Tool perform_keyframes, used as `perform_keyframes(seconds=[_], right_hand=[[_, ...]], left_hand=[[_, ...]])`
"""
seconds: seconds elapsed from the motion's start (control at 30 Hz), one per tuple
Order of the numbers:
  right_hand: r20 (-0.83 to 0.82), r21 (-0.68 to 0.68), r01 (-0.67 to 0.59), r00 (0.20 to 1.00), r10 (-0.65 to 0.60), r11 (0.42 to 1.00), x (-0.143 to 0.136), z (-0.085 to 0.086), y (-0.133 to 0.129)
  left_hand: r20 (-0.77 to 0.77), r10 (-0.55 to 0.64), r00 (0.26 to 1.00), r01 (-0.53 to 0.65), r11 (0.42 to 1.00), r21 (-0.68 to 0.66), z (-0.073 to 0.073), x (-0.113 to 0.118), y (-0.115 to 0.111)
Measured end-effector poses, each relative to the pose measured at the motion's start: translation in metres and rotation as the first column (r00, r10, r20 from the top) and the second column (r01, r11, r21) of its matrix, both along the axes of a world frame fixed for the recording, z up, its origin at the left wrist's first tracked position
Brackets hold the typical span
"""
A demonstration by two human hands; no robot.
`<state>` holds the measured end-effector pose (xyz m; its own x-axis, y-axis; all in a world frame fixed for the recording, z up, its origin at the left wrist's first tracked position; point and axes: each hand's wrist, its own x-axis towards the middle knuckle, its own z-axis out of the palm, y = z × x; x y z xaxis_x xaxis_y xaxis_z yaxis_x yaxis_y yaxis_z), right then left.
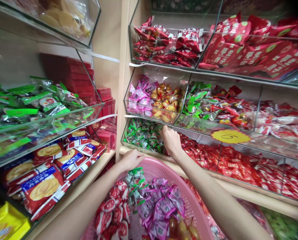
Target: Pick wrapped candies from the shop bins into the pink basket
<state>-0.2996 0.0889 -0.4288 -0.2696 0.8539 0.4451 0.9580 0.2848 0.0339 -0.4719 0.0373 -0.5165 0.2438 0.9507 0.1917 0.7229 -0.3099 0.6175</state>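
Note:
A pink plastic basket (189, 196) is below my hands, holding red-and-white wrapped candies (117, 206), purple packets (161, 206), a few green-edged packets (136, 181) and yellow-brown pieces (184, 230). My left hand (132, 159) is closed on the basket's far left rim. My right hand (171, 140) reaches to the lowest clear bin, at the right end of the small green-wrapped candies (144, 135). Its fingers are curled together, and what they hold, if anything, is hidden.
Clear shelf bins with red packets (259, 50) and mixed candies rise ahead and to the right. A yellow price tag (230, 136) hangs on one edge. Green packets (46, 100) and wafer-like packs (44, 186) fill shelves at left. A wooden post (122, 66) separates both sides.

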Motion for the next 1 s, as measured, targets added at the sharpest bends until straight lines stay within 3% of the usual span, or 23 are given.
perform_keyframes(seconds=[0.07, 0.13, 0.23, 0.33, 0.43, 0.63, 0.8, 1.0], right_hand=[[-0.058, 0.107, -0.040, 0.997, 0.047, 0.993, 0.011, -0.006, -0.008], [-0.206, 0.179, -0.134, 0.964, 0.170, 0.975, 0.020, -0.016, -0.018], [-0.549, 0.125, -0.316, 0.768, 0.330, 0.941, 0.027, -0.034, -0.035], [-0.792, 0.002, -0.481, 0.534, 0.295, 0.876, 0.026, -0.055, -0.045], [-0.878, -0.034, -0.547, 0.417, 0.237, 0.836, 0.024, -0.071, -0.048], [-0.935, -0.053, -0.600, 0.310, 0.171, 0.798, 0.025, -0.083, -0.047], [-0.951, -0.071, -0.623, 0.278, 0.136, 0.779, 0.027, -0.086, -0.047], [-0.959, -0.086, -0.622, 0.262, 0.104, 0.779, 0.027, -0.084, -0.049]], left_hand=[[0.068, -0.019, 0.998, 0.019, 1.000, -0.007, -0.002, -0.001, 0.002], [0.116, -0.034, 0.993, 0.036, 0.999, -0.013, -0.003, 0.000, 0.004], [0.162, -0.047, 0.986, 0.050, 0.999, -0.017, -0.002, 0.002, 0.006], [0.325, -0.073, 0.943, 0.100, 0.993, -0.066, 0.003, 0.007, 0.004], [0.459, -0.059, 0.886, 0.157, 0.971, -0.179, 0.011, 0.011, -0.003], [0.411, 0.046, 0.910, 0.061, 0.968, -0.245, 0.025, 0.013, -0.013], [0.404, -0.044, 0.914, 0.101, 0.988, -0.120, 0.015, 0.010, -0.006], [0.417, -0.083, 0.905, 0.135, 0.986, -0.097, 0.005, 0.007, 0.000]])
